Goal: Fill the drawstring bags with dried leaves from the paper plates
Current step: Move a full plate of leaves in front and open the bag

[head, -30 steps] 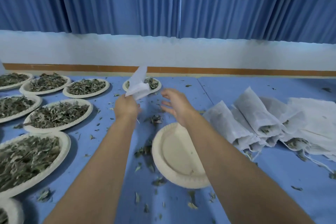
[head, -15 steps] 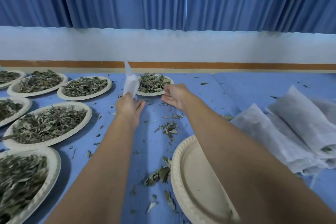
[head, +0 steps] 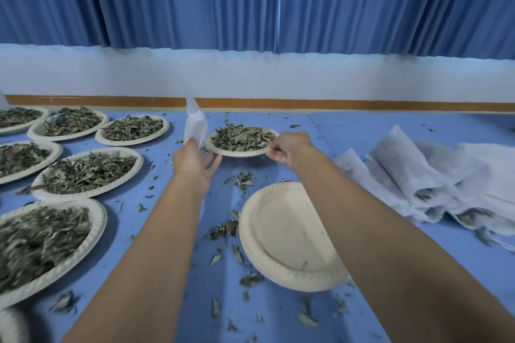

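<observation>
Left hand (head: 195, 160) is extended over the table (head: 362, 133), palm turned inward, and pinches the lower end of a white bag (head: 196, 127) at the thumb side; the bag stands upright above the hand, its top corner pointed and its mouth not discernible, contents not visible. The remaining fingers (head: 213, 157) of that hand are straight and spread slightly, their tips just beside the near left rim of the far plate (head: 237, 154); contact cannot be confirmed. Right hand (head: 289, 147) has thumb and fingertips closed together on the right rim of the same plate. That plate sits on the table toward its far edge and carries a heap of dried leaves (head: 242, 138). An empty plate (head: 287, 234) lies nearer the person, partly under the right forearm and apart from the far plate. Six further plates (head: 83, 196) loaded with leaves occupy the left side of the table in rows, the nearest one blurred. A pile of bags (head: 404, 172) lies at the right, well apart from both hands; leaf matter shows through several of them at their lower ends. Leaf scraps (head: 242, 179) are scattered over the blue surface between the plates and around the empty plate. Behind the table: a white wall (head: 250, 75) with an orange strip (head: 334, 104) at its foot, and a blue curtain (head: 250, 0) above
</observation>
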Action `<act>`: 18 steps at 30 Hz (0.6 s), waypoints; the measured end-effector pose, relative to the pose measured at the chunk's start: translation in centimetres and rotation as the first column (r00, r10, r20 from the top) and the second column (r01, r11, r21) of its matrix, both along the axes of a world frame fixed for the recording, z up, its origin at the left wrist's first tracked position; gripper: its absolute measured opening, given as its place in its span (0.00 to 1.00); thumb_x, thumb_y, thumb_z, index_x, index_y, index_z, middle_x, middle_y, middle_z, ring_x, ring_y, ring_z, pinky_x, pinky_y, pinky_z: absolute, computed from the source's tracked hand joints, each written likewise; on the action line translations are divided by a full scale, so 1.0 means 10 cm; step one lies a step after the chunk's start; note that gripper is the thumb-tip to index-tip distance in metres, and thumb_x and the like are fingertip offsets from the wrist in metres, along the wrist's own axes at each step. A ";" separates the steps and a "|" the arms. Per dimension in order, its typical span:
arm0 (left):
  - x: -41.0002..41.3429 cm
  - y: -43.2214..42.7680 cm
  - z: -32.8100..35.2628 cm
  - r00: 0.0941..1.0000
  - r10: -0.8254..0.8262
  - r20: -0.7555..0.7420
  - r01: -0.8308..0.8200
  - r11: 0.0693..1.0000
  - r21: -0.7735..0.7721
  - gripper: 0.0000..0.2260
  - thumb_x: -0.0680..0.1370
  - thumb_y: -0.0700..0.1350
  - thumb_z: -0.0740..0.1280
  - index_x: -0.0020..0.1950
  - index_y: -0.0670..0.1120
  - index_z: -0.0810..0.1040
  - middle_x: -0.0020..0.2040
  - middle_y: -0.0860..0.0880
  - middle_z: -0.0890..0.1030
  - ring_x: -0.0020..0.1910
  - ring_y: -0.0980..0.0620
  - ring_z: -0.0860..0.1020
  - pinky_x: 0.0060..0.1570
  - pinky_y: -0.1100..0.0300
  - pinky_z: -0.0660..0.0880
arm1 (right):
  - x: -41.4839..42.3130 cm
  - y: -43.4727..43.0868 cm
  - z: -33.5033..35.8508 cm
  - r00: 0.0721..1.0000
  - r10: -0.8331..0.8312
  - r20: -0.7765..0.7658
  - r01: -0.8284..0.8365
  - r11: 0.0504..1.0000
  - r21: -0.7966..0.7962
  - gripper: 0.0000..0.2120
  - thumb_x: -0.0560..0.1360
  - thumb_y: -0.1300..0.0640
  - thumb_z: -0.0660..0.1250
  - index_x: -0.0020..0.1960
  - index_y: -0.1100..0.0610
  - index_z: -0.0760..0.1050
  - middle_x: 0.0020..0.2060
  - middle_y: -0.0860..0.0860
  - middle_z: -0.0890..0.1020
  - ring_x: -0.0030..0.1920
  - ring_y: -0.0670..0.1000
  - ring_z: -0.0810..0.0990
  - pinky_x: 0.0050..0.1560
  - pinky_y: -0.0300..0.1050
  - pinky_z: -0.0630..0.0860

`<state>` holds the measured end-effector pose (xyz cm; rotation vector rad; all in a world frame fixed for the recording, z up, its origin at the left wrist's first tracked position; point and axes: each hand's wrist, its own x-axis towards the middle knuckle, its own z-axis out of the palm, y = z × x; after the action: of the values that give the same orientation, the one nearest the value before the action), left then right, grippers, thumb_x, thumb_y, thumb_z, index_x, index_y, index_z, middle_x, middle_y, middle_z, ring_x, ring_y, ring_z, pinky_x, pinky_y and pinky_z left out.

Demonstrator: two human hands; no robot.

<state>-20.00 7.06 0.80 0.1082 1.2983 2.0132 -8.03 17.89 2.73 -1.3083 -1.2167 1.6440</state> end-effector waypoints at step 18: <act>1.16 -0.95 -0.23 0.858 0.114 -0.501 -0.227 0.959 -0.171 0.11 0.78 0.41 0.54 0.39 0.51 0.72 0.49 0.40 0.81 0.46 0.36 0.78 0.42 0.47 0.71 | 1.53 -1.13 -0.13 0.810 -0.187 0.557 -0.164 0.838 0.520 0.14 0.75 0.56 0.61 0.33 0.58 0.69 0.28 0.52 0.71 0.33 0.55 0.70 0.30 0.45 0.61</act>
<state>-8.35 -2.45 -1.47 0.4319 1.9073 2.0432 7.28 6.58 1.41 -1.4656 -1.8700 0.7477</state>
